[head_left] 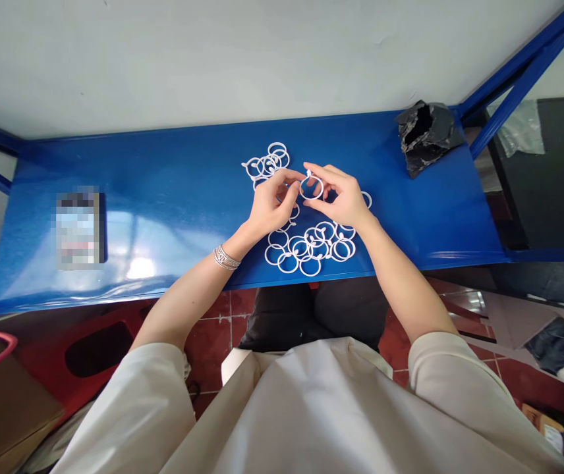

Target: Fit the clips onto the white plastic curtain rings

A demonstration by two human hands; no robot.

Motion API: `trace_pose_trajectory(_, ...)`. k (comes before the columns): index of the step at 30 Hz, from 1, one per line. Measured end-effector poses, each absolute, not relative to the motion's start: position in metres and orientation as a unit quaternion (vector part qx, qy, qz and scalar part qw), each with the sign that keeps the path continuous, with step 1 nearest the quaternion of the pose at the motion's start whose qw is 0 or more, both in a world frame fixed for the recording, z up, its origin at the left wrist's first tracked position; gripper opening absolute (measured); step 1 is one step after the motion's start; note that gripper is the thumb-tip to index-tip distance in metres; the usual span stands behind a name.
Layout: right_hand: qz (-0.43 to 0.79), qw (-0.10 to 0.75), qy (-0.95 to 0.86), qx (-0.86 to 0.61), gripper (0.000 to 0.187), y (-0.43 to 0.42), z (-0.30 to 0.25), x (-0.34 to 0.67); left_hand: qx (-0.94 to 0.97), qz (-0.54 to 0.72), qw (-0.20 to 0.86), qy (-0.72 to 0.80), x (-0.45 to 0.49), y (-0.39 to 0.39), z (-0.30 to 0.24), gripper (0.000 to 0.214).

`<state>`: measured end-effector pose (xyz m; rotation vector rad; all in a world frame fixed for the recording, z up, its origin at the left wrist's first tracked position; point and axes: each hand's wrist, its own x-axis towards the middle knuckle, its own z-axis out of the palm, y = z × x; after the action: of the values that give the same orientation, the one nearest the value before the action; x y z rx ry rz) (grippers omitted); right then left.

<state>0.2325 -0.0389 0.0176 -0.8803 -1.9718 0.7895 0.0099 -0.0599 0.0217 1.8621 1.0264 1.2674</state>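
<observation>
Both my hands meet over a blue metal shelf (173,197) and pinch one white plastic ring (311,188) between them. My left hand (272,204) grips the ring's left side with thumb and fingers curled. My right hand (338,194) holds its right side, fingers bent around it. A pile of several white rings (311,247) lies on the shelf just below my hands. A smaller cluster of white rings (268,161) lies just beyond my left hand. A silver bracelet (225,258) is on my left wrist.
A phone (80,227) lies flat on the shelf at the left. A crumpled black plastic bag (426,135) stands at the shelf's back right, beside a blue diagonal frame strut (519,72). A white wall is behind. Red floor tiles and a cardboard box (0,401) are below.
</observation>
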Motion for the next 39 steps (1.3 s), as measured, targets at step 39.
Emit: trace_pose_trajectory(39,0.451,0.413,-0.705,-0.359,0.027,-0.039,0.020,0.227,0.745,0.450,0.262,0.417,0.012,-0.060,0.023,0.023)
